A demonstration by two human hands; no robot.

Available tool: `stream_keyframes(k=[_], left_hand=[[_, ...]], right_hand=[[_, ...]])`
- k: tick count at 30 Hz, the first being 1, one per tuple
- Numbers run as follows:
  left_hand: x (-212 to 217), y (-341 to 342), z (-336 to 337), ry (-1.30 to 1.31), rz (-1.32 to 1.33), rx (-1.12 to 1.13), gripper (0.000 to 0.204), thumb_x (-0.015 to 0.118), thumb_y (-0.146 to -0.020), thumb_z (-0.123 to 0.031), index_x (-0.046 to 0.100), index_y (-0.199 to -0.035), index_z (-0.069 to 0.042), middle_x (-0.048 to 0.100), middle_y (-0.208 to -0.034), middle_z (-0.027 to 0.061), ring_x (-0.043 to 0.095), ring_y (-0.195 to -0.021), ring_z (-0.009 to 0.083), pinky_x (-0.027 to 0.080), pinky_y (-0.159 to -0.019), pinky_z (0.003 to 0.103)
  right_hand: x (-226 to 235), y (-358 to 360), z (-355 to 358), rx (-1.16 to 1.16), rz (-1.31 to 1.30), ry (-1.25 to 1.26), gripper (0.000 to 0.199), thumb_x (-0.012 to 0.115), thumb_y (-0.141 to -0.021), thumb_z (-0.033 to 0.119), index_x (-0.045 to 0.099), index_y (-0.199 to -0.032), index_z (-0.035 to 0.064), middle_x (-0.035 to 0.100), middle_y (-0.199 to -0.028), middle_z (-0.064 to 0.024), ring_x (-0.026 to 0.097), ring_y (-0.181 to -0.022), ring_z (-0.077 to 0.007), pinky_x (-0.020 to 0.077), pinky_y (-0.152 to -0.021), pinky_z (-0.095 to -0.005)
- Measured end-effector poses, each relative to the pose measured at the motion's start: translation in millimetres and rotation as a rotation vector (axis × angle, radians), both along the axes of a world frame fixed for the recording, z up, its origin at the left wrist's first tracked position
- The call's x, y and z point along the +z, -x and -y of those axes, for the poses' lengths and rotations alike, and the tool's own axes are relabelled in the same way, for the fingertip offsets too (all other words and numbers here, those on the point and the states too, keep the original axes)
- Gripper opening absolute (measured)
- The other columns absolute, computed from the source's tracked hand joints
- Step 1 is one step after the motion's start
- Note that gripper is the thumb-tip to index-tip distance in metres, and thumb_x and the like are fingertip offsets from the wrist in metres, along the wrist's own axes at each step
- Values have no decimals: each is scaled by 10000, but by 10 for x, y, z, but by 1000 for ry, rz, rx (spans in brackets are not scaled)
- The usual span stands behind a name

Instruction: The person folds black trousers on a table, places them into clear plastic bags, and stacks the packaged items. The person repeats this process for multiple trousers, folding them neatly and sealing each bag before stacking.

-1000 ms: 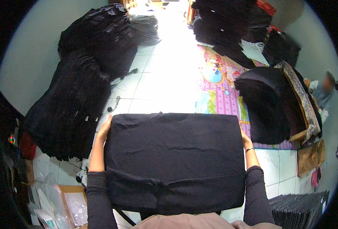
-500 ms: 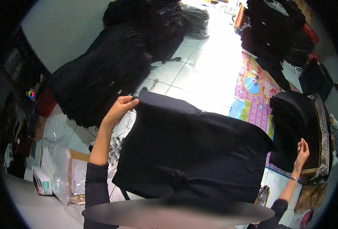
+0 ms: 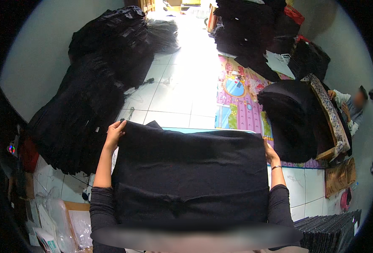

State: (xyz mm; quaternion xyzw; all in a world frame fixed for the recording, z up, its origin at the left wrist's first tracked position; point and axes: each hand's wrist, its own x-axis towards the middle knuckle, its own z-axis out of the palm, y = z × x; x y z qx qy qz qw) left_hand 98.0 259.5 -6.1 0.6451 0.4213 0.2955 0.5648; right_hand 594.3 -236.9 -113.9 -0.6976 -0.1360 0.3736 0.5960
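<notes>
A wide piece of black cloth (image 3: 190, 160) is spread in front of me, with a crease running across its lower part. At its far left corner, my left hand (image 3: 115, 134) pinches the edge between thumb and fingers. My right hand (image 3: 271, 154), with a band at the wrist, grips the far right corner; its fingertips are partly hidden at the edge. A pale blue-edged surface (image 3: 207, 130) shows just beyond the cloth. The cloth's near edge is covered by a blurred patch.
Large heaps of black cloth (image 3: 81, 101) lie at left and black piles (image 3: 245, 38) at far right. A colourful mat (image 3: 247, 90) covers white tiles (image 3: 169, 101). At right are a patterned-edged frame (image 3: 332, 114), a person (image 3: 353, 107) and a black stack (image 3: 329, 232). Plastic-wrapped items (image 3: 66, 223) stand lower left.
My right hand has come in from the far right and taken hold of the cloth's right corner. My left hand has moved down slightly with its corner. The view has turned right.
</notes>
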Motion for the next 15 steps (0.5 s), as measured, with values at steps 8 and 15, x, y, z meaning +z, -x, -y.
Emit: stream_keyframes(k=[8, 15], left_hand=[[-33, -16, 66, 88, 11, 28, 258, 662, -915, -331, 678, -983, -83, 645, -902, -43, 552, -773, 49, 420, -690, 223], [534, 494, 487, 48, 308, -207, 225, 661, -921, -293, 707, -926, -73, 712, -895, 8, 631, -830, 66, 483, -778, 259]], right_hand=[[690, -127, 31, 313, 347, -25, 384, 681, -789, -9, 644, -1170, 24, 664, -1066, -37, 632, -910, -141, 518, -818, -279], [1659, -135, 550, 33, 996, -11, 224, 531, -880, -55, 685, -1041, -29, 694, -1052, -96, 643, -978, -187, 479, -906, -298]])
